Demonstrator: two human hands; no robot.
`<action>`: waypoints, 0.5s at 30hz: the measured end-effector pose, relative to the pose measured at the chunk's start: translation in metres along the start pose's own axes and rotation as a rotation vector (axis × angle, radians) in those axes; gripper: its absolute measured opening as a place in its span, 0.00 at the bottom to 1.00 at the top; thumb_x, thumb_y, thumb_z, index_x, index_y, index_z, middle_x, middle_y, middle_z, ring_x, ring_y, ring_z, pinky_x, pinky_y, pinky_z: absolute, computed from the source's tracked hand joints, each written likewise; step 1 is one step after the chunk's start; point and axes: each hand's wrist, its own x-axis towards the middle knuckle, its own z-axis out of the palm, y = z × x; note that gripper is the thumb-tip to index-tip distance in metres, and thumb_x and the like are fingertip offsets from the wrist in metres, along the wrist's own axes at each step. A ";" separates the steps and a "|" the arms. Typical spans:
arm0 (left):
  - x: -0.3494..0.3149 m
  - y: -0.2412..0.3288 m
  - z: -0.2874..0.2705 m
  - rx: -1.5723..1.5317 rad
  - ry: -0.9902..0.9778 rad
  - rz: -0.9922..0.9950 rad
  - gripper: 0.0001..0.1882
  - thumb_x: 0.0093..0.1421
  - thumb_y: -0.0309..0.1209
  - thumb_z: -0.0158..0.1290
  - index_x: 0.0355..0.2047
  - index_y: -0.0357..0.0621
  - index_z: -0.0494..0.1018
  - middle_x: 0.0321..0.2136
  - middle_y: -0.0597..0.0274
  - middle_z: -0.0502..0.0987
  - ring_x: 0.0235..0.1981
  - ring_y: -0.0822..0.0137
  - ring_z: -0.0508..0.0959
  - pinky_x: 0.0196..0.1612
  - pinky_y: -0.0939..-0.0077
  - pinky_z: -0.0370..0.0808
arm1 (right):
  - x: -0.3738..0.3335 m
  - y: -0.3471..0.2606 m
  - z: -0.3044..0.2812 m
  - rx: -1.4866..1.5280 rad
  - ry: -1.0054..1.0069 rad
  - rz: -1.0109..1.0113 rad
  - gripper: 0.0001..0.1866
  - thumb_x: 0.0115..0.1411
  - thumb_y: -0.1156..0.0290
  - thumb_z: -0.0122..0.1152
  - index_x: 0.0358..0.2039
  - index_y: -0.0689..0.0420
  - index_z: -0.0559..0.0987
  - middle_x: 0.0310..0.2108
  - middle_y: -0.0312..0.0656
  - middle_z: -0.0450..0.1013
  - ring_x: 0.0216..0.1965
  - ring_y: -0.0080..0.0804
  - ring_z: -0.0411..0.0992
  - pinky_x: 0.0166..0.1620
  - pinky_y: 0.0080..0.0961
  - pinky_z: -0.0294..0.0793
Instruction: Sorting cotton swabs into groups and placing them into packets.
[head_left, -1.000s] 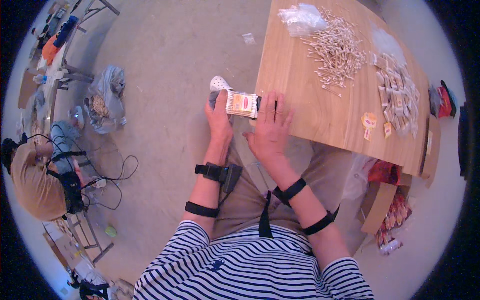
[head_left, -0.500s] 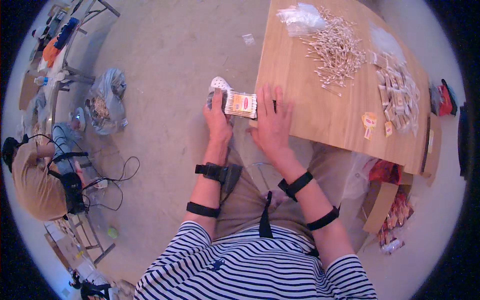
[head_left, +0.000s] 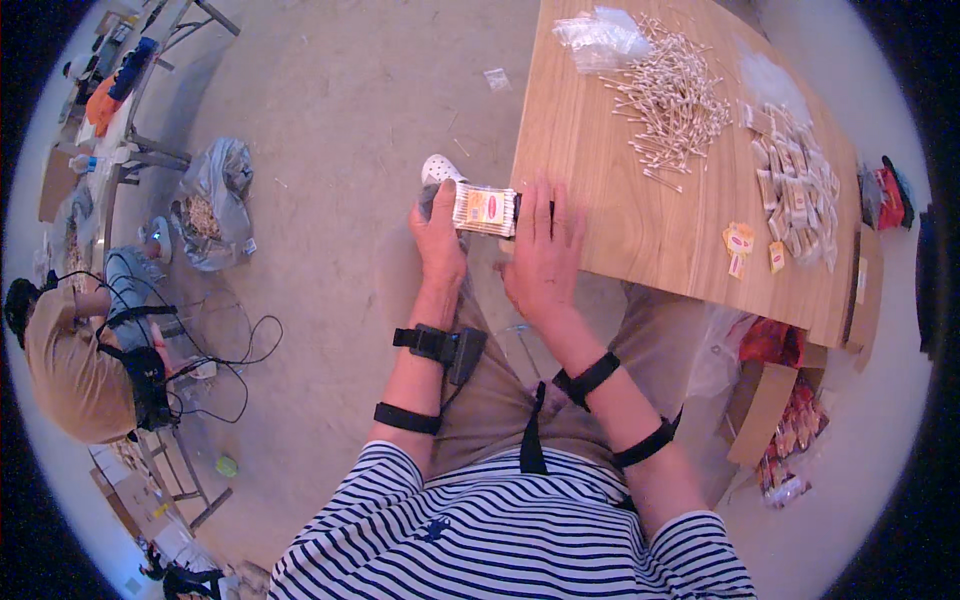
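Observation:
A small clear pack of cotton swabs (head_left: pixel 484 210) with an orange and white label sits at the table's left edge. My left hand (head_left: pixel 436 232) is closed on its left end, the thumb along the near side. Stretched flat at the table corner, my right hand (head_left: pixel 545 245) lies with its fingers at the pack's right end; something dark shows between them. Farther up the table (head_left: pixel 600 190) is a big heap of loose cotton swabs (head_left: pixel 675 105). Filled swab packs (head_left: pixel 795 195) lie piled at the right, and a few label cards (head_left: pixel 738 240) rest nearer me.
Empty clear bags (head_left: pixel 600 40) lie at the table's far left corner. Beneath its right side stands an open cardboard box (head_left: pixel 760 410) with red packages. To the left, a grey plastic bag (head_left: pixel 215 205) sits on the floor near a seated person (head_left: pixel 80 360) and black cables (head_left: pixel 235 365).
The pack has shifted slightly right, with my left hand holding it. My right hand has moved a little, its fingers drawn closer together.

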 end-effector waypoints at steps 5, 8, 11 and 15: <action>-0.001 -0.001 0.003 0.002 0.053 -0.039 0.15 0.66 0.33 0.59 0.47 0.35 0.74 0.38 0.60 0.80 0.36 0.69 0.81 0.39 0.72 0.79 | -0.008 -0.011 0.005 -0.046 -0.020 0.053 0.60 0.44 0.56 0.78 0.72 0.61 0.55 0.76 0.47 0.47 0.77 0.50 0.41 0.72 0.65 0.43; -0.002 -0.001 0.005 -0.001 0.097 -0.045 0.15 0.67 0.33 0.59 0.47 0.35 0.74 0.39 0.60 0.80 0.36 0.70 0.80 0.38 0.73 0.79 | -0.007 -0.014 0.003 -0.008 -0.040 0.040 0.57 0.44 0.59 0.77 0.72 0.61 0.57 0.75 0.46 0.48 0.77 0.49 0.42 0.72 0.65 0.42; -0.006 0.002 0.009 -0.007 0.123 -0.050 0.15 0.66 0.33 0.59 0.47 0.35 0.73 0.39 0.59 0.79 0.37 0.70 0.80 0.39 0.73 0.79 | -0.007 -0.009 0.009 0.002 -0.004 0.006 0.55 0.45 0.62 0.75 0.72 0.61 0.58 0.75 0.46 0.49 0.76 0.49 0.43 0.71 0.66 0.43; -0.003 0.001 0.005 -0.010 0.067 -0.024 0.14 0.66 0.33 0.59 0.47 0.36 0.73 0.39 0.59 0.79 0.38 0.69 0.80 0.40 0.72 0.79 | -0.005 -0.003 0.006 0.169 0.042 -0.029 0.52 0.46 0.65 0.72 0.72 0.59 0.59 0.74 0.43 0.50 0.76 0.49 0.44 0.71 0.66 0.45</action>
